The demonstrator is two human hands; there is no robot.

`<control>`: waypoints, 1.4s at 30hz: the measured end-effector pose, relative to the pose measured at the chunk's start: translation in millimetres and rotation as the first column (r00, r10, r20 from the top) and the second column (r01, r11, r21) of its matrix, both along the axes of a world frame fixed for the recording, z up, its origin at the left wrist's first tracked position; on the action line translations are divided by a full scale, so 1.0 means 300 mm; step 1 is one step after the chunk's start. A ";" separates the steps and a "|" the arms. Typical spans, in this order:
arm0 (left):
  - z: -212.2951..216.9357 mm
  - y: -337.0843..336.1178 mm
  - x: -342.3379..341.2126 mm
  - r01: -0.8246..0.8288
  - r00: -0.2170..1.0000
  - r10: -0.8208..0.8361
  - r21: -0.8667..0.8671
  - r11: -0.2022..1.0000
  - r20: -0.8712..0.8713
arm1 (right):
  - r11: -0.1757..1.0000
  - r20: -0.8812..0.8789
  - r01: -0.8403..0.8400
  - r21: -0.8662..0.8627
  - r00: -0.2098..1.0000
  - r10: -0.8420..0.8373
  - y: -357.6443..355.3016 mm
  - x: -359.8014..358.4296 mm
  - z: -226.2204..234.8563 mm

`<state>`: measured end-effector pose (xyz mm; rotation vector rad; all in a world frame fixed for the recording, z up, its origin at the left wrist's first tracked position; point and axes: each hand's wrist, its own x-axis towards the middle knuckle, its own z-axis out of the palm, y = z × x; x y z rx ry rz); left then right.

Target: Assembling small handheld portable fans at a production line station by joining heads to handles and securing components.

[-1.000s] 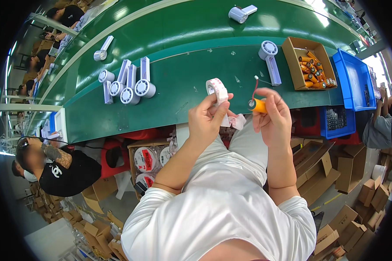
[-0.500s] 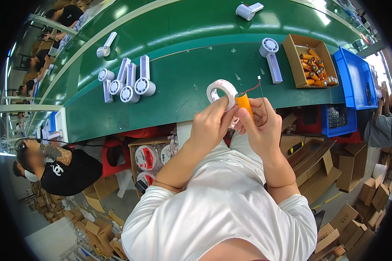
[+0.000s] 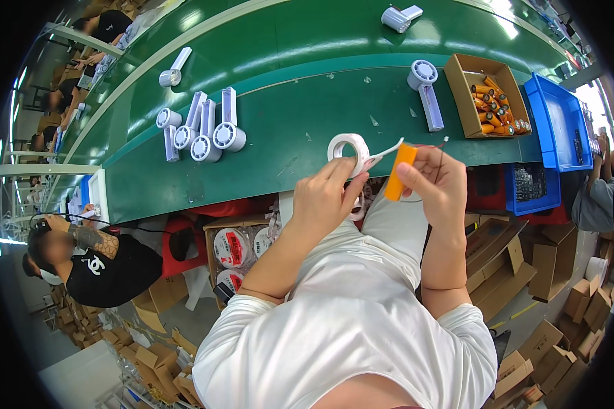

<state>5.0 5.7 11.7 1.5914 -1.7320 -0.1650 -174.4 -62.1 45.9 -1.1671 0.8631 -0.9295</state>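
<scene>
My left hand [image 3: 325, 195] is closed on a roll of white tape [image 3: 335, 146] above the bench's near edge. A strip of tape [image 3: 387, 150] stretches from the roll to the top of an orange cylindrical battery [image 3: 401, 172]. My right hand [image 3: 443, 180] grips that battery between thumb and fingers, tilted slightly. Thin red and dark wires come off the battery, with a small white connector [image 3: 446, 139] on their end. The fingertips behind the battery are hidden.
Pale handheld-fan housings [image 3: 205, 146] stand in a group on the green bench [image 3: 286, 129] to the left. Another housing [image 3: 424, 85] lies ahead right, beside a cardboard box [image 3: 467, 88] of orange batteries. Blue trays [image 3: 549, 112] sit farther right. A co-worker [image 3: 112, 266] sits at left.
My right hand has moved right with the battery, away from the roll. A strip of tape now spans the gap between them. The roll remains in my left hand.
</scene>
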 end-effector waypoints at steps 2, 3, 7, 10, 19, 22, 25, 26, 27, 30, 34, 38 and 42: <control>0.010 0.017 -0.011 0.036 0.999 -0.034 0.061 0.997 -0.033 | 0.993 -0.023 0.110 -0.048 0.993 -0.112 -0.023 -0.007 -0.004; 0.015 0.028 -0.017 0.071 0.996 -0.063 0.121 0.990 -0.069 | 0.985 -0.003 0.154 -0.081 0.988 -0.155 -0.038 -0.005 -0.012; -0.015 0.050 -0.022 0.247 0.969 -0.244 0.109 0.963 -0.046 | 0.961 0.068 0.252 -0.111 0.967 -0.246 -0.078 0.026 -0.015; -0.011 0.040 -0.009 0.336 0.940 -0.334 -0.004 0.942 0.071 | 0.961 0.103 0.244 -0.130 0.967 -0.232 -0.072 0.053 -0.044; 0.027 0.036 0.017 0.357 0.905 -0.346 0.001 0.934 0.246 | 0.930 0.368 0.327 -0.169 0.896 -0.248 0.044 0.152 -0.171; 0.004 0.035 0.011 0.266 0.945 -0.263 0.007 0.964 0.196 | 0.880 0.395 0.432 -0.199 0.857 -0.331 0.070 0.170 -0.193; -0.003 0.040 0.019 0.251 0.952 -0.244 -0.012 0.968 0.185 | 0.899 0.512 0.435 -0.045 0.783 -0.353 -0.018 0.120 -0.218; -0.011 0.050 0.018 0.347 0.924 -0.344 0.017 0.938 0.166 | 0.850 0.541 0.524 -0.058 0.732 -0.414 -0.084 0.104 -0.211; -0.021 0.061 0.013 0.443 0.884 -0.444 0.041 0.895 0.142 | 0.789 0.569 0.610 -0.069 0.674 -0.471 -0.142 0.085 -0.204; -0.102 0.112 0.010 0.453 0.883 -0.467 0.170 0.875 0.049 | 0.849 0.531 0.524 -0.076 0.742 -0.410 -0.238 0.052 -0.202; -0.190 0.149 0.042 0.471 0.858 -0.460 0.711 0.523 -0.230 | 0.946 0.294 0.203 -0.252 0.948 -0.125 -0.263 0.026 -0.310; -0.399 0.183 0.040 0.102 0.995 -0.096 0.460 0.882 -0.037 | 0.976 0.294 0.131 -0.177 0.953 -0.074 -0.286 0.035 -0.418; -0.400 0.148 0.061 0.060 0.988 -0.108 0.368 0.928 0.110 | 0.988 0.245 0.040 -0.147 0.970 -0.003 -0.297 0.038 -0.491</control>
